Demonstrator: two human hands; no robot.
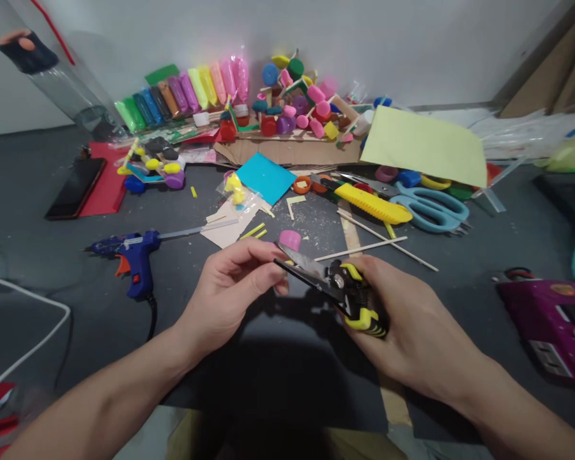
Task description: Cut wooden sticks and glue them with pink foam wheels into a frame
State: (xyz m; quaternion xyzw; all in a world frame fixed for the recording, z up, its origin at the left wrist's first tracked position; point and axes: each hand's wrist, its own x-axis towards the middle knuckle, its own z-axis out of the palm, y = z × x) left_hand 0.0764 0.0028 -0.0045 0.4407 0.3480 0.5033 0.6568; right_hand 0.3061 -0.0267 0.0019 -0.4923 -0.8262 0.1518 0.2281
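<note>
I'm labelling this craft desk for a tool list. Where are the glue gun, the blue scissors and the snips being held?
glue gun (pixel 141 265): head view, on its blue body above the handle.
blue scissors (pixel 431 207): head view, on the handle loops.
snips (pixel 359 300): head view, on the yellow-black grip in the right hand (pixel 412 326).

Both forearms are bare, the left hand (pixel 230 287) and right hand (pixel 412 326) without sleeves, gloves or rings.

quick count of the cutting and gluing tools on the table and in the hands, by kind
Snips, held in the right hand, blades by the left hand: 1
Blue scissors: 1
Yellow box cutter: 1
Blue glue gun: 1
Total: 4
</note>
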